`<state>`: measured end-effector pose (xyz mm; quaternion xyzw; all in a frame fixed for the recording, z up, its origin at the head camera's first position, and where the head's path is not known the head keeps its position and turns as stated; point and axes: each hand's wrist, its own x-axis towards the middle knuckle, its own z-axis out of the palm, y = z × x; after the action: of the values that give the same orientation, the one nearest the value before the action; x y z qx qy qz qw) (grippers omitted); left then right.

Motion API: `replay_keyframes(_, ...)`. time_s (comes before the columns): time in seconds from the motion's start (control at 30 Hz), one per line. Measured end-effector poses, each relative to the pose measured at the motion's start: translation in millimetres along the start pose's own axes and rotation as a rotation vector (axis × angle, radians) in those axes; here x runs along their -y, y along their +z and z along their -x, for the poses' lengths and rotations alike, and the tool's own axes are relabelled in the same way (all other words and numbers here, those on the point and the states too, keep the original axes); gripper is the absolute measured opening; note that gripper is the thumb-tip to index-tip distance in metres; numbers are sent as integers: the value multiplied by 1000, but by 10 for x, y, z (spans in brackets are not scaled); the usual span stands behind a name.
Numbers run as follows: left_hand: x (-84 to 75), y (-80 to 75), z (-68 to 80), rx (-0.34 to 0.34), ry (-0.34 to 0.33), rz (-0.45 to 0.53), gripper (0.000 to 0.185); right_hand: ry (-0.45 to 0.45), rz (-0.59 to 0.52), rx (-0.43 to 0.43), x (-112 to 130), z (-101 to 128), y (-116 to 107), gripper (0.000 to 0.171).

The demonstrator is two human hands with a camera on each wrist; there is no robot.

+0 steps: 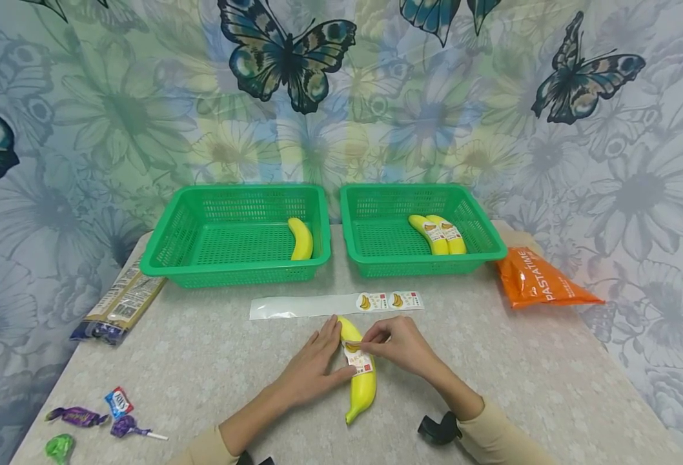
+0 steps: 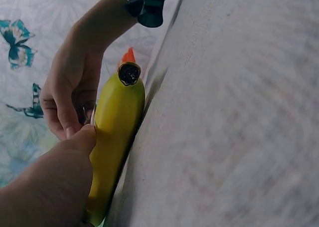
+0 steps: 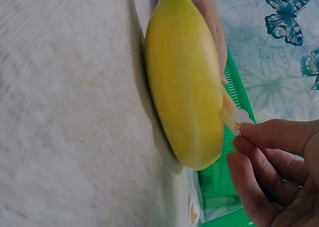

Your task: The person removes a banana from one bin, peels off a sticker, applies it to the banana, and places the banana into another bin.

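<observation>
A yellow banana (image 1: 363, 391) lies on the table between my two hands. On its upper side is a white banana-picture sticker (image 1: 357, 359), with its lower part against the peel. My right hand (image 1: 398, 346) pinches the sticker's far end between thumb and finger; in the right wrist view that end stands lifted off the banana. Along the banana's left side rests my left hand (image 1: 314, 367), fingers straight, its thumb on the sticker's lower part. Just beyond the hands lies a backing strip (image 1: 301, 306) with two stickers (image 1: 389, 301) at its right end.
At the back left, a green basket (image 1: 231, 278) holds one banana (image 1: 301, 240). The right green basket (image 1: 423, 263) holds two stickered bananas (image 1: 438, 235). An orange pasta bag (image 1: 541, 281) lies far right, a gold packet (image 1: 123, 303) far left, several candies (image 1: 80, 416) front left.
</observation>
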<state>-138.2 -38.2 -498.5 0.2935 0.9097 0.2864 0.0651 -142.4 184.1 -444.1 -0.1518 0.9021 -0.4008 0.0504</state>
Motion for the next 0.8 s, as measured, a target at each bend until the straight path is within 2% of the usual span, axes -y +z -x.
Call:
replay_keyframes(0.27, -9, 5, 6, -4, 5, -4, 95, 64, -14, -17, -40, -16, 51, 12)
replay_keyframes(0.47, -8, 8, 13, 1, 2, -7, 96, 145, -68, -44, -73, -37, 104, 16)
replay_keyframes(0.8, -14, -16, -7, 3, 8, 6, 97, 304, -161, -8, -127, -79, 119, 21)
